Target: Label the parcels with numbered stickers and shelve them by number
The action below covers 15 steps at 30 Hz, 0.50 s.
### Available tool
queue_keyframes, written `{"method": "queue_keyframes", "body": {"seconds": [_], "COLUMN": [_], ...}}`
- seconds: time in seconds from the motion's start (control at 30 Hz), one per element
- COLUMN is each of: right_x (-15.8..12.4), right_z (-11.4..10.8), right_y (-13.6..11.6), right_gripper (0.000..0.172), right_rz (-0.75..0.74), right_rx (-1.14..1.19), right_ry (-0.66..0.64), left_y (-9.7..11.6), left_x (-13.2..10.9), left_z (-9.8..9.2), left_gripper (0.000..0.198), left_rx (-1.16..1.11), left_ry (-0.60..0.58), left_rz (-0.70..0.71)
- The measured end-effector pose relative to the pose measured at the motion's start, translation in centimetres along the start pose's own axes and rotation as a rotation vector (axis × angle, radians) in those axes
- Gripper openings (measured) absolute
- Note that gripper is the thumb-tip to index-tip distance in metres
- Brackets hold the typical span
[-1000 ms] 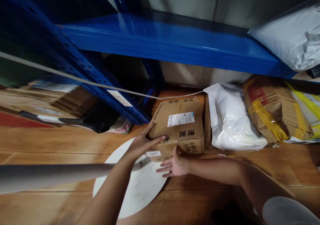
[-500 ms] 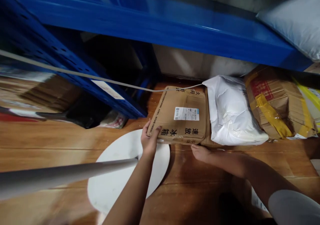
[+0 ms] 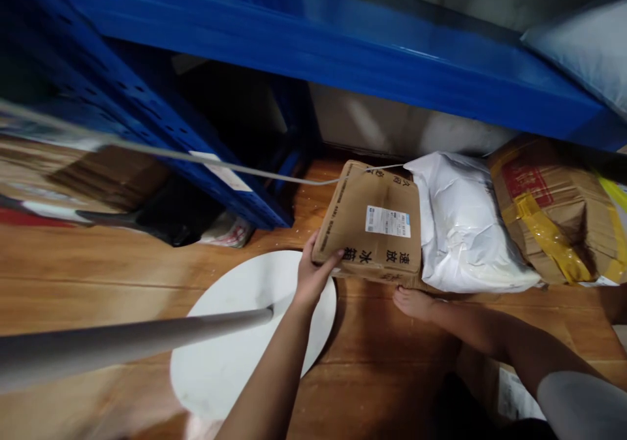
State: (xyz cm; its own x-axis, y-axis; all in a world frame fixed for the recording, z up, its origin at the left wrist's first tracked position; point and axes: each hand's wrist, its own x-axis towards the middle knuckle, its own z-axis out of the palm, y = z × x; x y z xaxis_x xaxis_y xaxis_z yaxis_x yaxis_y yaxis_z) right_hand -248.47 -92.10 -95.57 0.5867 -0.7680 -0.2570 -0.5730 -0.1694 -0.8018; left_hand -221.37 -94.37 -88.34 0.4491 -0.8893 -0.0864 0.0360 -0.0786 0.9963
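Observation:
A brown cardboard box [image 3: 350,215] with black printed characters and a white shipping label [image 3: 388,222] sits low by the rack, against a white plastic mailer bag [image 3: 463,224]. My left hand [image 3: 313,273] is closed around its near left corner, thumb on top, other fingers partly hidden behind the side. At the near lower edge, toward the right corner, my right hand [image 3: 416,304] has its fingers bunched against the box; their tips are partly hidden. A strip of cardboard shows under the box's right end, beside the bag.
A blue metal rack beam [image 3: 343,55] crosses above the parcels, with an upright [image 3: 161,110] at left. A thin pale cord [image 3: 274,177] stretches across. A white round base [image 3: 220,375] with a grey pole [image 3: 147,339] stands at lower left. A dented, yellow-taped carton [image 3: 553,211] lies right.
The box has moved right, closer against the white mailer bag, and both hands have moved right with it. The view has shifted slightly too.

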Motion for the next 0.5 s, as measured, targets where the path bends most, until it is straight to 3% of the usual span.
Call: {"method": "queue_keyframes", "body": {"seconds": [0.13,0.27,0.37,0.5], "right_x": [-1.1,-2.6,-4.9,-7.7], "right_z": [-0.9,-2.3,-2.8,-1.3], "right_y": [-0.6,-0.3,0.4,0.7], "right_gripper": [0.024,0.025,0.025,0.025], "right_rz": [-0.206,-0.370,-0.365,-0.266], "right_rx": [-0.178,-0.526,-0.592,-0.533], "right_ry": [-0.148,-0.053,0.033,0.059], "left_y": [-2.0,-3.2,-3.7,-4.3], "left_x": [2.6,4.0,3.9,3.4], "left_z": [0.3,1.1,1.3,1.0], "left_gripper": [0.063,0.058,0.057,0.051], "left_rx": [-0.160,-0.195,-0.211,-0.203], "left_ry": [0.124,0.168,0.142,0.143], "left_rz": [-0.163,-0.174,-0.171,-0.179]}}
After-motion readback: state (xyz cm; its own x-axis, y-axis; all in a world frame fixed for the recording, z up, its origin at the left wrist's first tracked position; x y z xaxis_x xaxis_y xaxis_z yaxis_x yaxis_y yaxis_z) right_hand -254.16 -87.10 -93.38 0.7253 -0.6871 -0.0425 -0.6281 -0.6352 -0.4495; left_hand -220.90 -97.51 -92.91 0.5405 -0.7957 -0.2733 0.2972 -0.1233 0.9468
